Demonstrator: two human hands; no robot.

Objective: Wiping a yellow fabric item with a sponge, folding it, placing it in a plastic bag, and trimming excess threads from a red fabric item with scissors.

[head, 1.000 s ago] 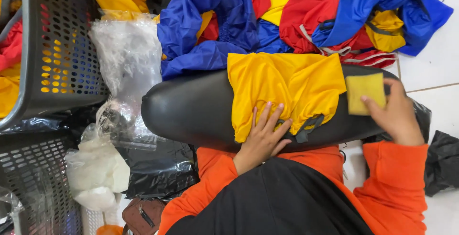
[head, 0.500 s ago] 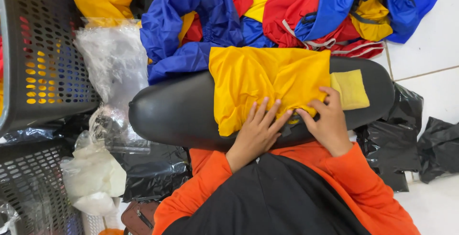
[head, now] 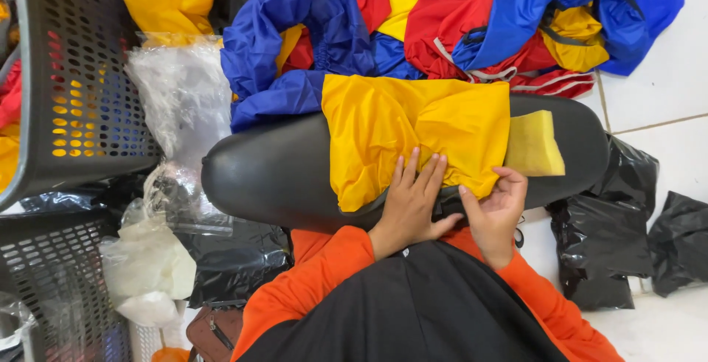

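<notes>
A folded yellow garment [head: 413,137] lies across a black oval cushion [head: 273,178]. The left hand [head: 413,203] presses flat on it, fingers spread. The right hand [head: 495,206] pinches its lower right edge. Earlier, the right hand held the yellow pad [head: 532,144]; now the pad lies released on the cushion.

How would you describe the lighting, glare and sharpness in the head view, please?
Head view: bright, even light; soft sheen on the black board; yellow cloth and both hands, left and right, sharp; white tiles nearly washed out; no motion blur.
</notes>
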